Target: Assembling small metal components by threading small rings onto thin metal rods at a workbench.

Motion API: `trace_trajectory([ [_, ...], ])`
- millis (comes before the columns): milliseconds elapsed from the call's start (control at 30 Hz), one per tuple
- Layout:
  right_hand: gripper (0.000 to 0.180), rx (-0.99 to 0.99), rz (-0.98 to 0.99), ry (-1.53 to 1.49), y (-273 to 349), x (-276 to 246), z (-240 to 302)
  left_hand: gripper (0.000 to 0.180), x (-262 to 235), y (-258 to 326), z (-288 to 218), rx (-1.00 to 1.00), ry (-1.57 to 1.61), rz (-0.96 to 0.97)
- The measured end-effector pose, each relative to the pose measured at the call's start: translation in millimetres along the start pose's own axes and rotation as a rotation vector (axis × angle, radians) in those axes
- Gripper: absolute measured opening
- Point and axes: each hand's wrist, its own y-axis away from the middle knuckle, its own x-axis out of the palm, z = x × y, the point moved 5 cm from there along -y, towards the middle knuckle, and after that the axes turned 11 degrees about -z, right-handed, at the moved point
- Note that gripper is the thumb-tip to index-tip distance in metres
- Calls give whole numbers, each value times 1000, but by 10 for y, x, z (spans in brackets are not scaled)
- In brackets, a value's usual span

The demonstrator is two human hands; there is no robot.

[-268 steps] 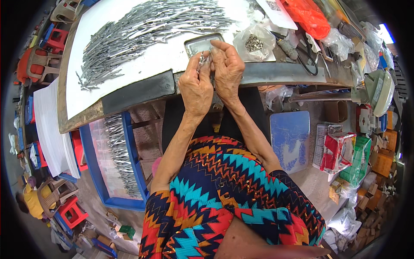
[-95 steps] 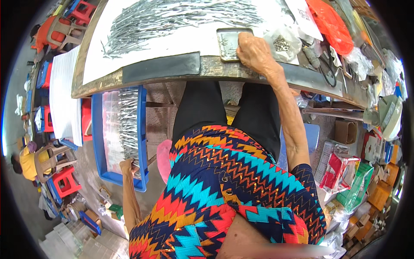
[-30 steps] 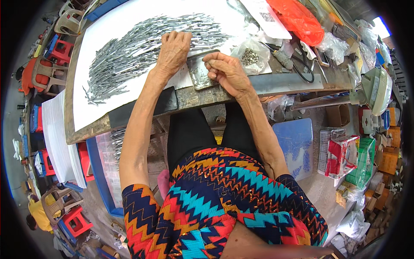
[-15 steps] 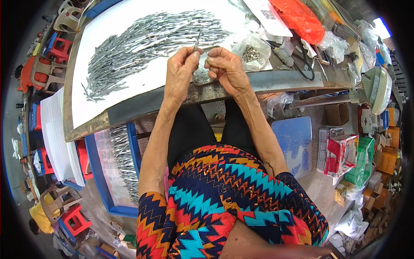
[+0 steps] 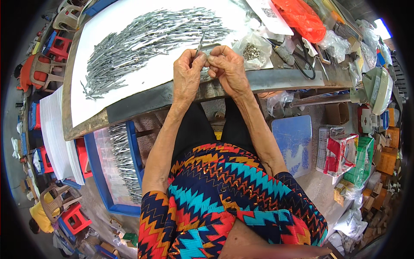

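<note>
My left hand [image 5: 186, 80] pinches a thin dark metal strip [image 5: 200, 42] between thumb and fingers, and the strip points up and away from me. Close against it, at the table's near edge, my right hand [image 5: 232, 72] has thumb and forefinger pressed together; whatever they grip is too small or hidden to make out. The fingertips of both hands meet or almost meet. Beyond them a broad pile of similar grey metal strips [image 5: 146, 41] lies on a white sheet [image 5: 82, 103]. A clear plastic bag [image 5: 261, 60] with small metal pieces [image 5: 251, 52] sits just right of my right hand.
A soldering-iron-like tool with a black cord [image 5: 284, 56] and a red plastic bag [image 5: 302, 21] lie at the table's right. Below the table, a blue tray [image 5: 105, 194] holds more strips. A lamp-like fixture [image 5: 376, 90] juts in at right; red stools [image 5: 76, 219] stand left.
My left hand has shifted slightly right, bringing its fingertips up against the right hand's. The strip in it now tilts more to the right. My right hand has hardly moved.
</note>
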Motion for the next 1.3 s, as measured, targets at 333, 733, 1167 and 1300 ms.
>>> trace_trajectory([
  [333,17,-200,-2,128,129,57,66,13,5,83,30,-390,333,15],
  [733,13,-220,21,168,189,19,5,12,6,242,57,-500,361,50],
  [1167,10,-203,-20,393,118,7,48,18,-67,350,-59,-472,318,73],
  [1300,13,-181,-14,402,126,-11,35,17,-75,400,-19,-445,326,80],
])
